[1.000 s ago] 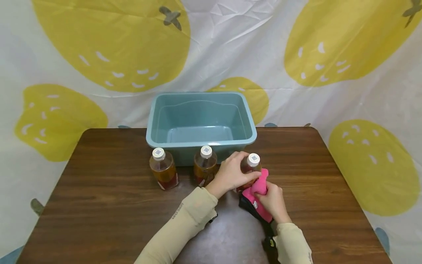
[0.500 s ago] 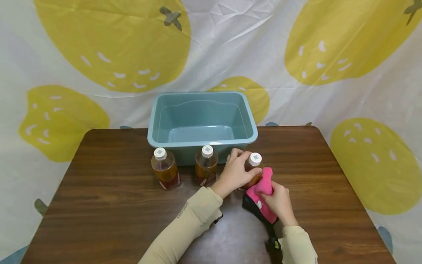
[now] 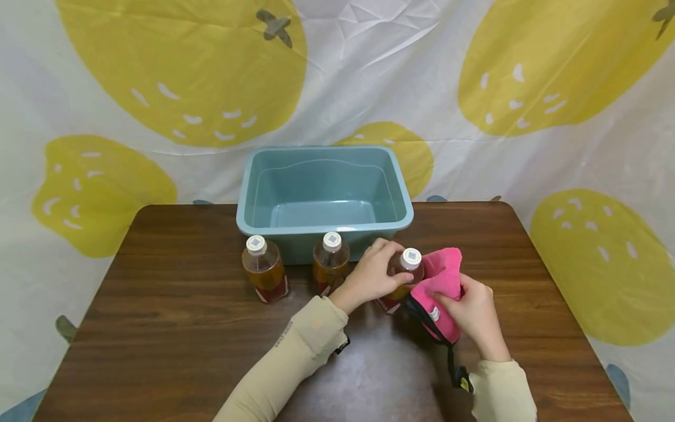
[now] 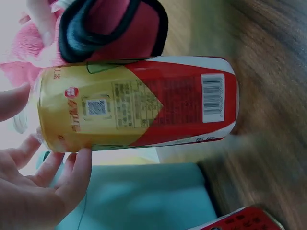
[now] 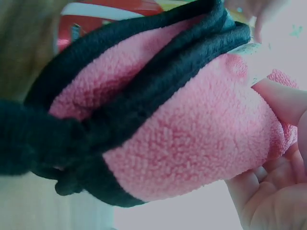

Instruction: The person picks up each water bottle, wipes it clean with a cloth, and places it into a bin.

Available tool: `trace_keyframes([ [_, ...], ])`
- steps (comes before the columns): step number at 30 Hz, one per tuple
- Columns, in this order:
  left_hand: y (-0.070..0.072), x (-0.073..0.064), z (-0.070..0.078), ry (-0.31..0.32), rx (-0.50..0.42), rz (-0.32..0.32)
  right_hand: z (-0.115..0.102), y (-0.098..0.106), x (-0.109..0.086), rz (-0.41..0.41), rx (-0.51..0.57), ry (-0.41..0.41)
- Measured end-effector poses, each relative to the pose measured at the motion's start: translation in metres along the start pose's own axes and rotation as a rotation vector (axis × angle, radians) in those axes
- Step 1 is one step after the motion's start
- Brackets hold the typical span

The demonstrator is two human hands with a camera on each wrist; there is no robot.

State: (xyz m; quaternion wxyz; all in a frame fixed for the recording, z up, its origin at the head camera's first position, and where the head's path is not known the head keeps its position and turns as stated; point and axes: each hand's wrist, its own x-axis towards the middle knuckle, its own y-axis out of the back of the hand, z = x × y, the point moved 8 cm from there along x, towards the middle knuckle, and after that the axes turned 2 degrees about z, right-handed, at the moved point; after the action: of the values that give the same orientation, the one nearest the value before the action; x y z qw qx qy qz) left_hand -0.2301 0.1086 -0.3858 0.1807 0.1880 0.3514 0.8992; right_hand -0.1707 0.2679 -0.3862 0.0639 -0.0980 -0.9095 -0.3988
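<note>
In the head view, my left hand (image 3: pixel 374 272) grips the upper part of the rightmost bottle (image 3: pixel 392 303), a clear one with a white cap and amber drink. Its yellow and red label (image 4: pixel 144 103) faces the left wrist camera. My right hand (image 3: pixel 471 308) pinches a pink fleece pouch-like piece (image 5: pixel 192 129) with black edging and a hanging black strap. This fleece piece (image 3: pixel 445 281) lies just right of the bottle, overlapping its side in the head view. The black-edged opening shows in both wrist views.
Two more bottles, a left one (image 3: pixel 266 275) and a middle one (image 3: pixel 330 269), stand upright in front of a blue-green plastic tub (image 3: pixel 324 228). The tub sits at the back of the dark wooden table (image 3: pixel 174 328), before a lemon-print cloth (image 3: pixel 379 70).
My right hand has moved to the right with the pink fleece piece, which now stands taller and more spread out. The left hand keeps its grip on the bottle.
</note>
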Motion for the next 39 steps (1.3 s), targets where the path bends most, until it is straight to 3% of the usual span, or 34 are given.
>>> trace_keyframes([
  [8, 0.001, 0.002, 0.001, -0.002, 0.018, -0.08, -0.027, 0.007, 0.014, -0.053, -0.004, 0.083],
  [14, 0.001, 0.002, 0.002, -0.015, 0.007, -0.098, -0.038, 0.004, 0.022, -0.074, -0.018, 0.123],
  [25, 0.003, 0.0, -0.002, -0.031, -0.014, -0.052, -0.039, -0.002, 0.029, -0.087, -0.021, 0.122],
  [32, 0.003, 0.0, -0.004, -0.007, -0.048, -0.011, -0.031, -0.007, 0.029, -0.109, -0.004, 0.087],
  [39, 0.001, 0.0, -0.006, 0.009, -0.051, -0.016, -0.023, -0.009, 0.025, -0.119, 0.01, 0.067],
])
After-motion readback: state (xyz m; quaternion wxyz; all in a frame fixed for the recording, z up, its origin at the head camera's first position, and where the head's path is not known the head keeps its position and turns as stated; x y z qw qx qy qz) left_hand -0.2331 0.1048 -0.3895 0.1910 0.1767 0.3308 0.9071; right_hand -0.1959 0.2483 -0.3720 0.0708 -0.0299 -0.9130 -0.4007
